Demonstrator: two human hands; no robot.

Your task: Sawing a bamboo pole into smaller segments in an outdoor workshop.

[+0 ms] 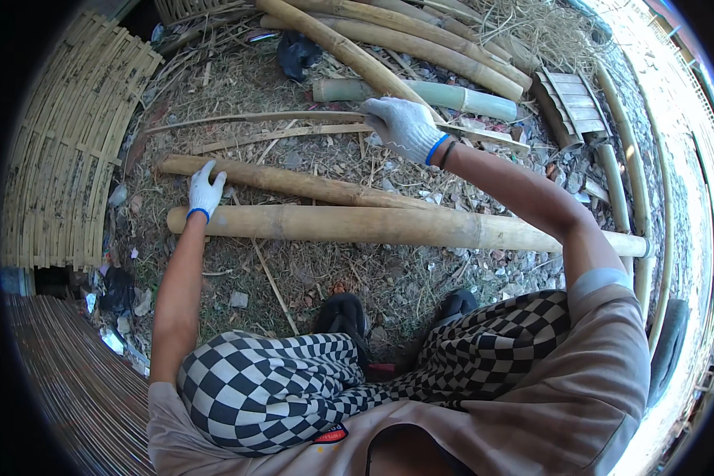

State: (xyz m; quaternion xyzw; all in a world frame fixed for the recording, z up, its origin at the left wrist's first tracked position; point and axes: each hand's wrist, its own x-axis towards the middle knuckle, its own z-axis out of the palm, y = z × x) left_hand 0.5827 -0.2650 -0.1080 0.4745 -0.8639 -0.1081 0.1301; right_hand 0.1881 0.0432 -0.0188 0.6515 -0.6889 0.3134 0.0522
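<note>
My left hand (pixel 205 194), in a white knit glove with a blue cuff, lies over the left ends of two bamboo poles. Its fingers are spread: the fingertips reach the thinner brown pole (pixel 293 184), and the palm is by the thick pale pole (pixel 357 225) lying across in front of me. Farther off, my right hand (pixel 404 131), gloved alike, is closed around a long thin bamboo strip (pixel 262 117); the fingers' undersides are hidden. Just below it lies another split strip (pixel 285 136). A long pole (pixel 341 46) slants down behind the right hand.
Beyond my right hand lie a short greenish bamboo length (pixel 428 95) and several stacked poles (pixel 452 59). A woven bamboo panel (pixel 79 143) stands at left. Split bamboo pieces (pixel 571 107) lie at right, near more poles (pixel 623 143). Dry grass and litter cover the ground.
</note>
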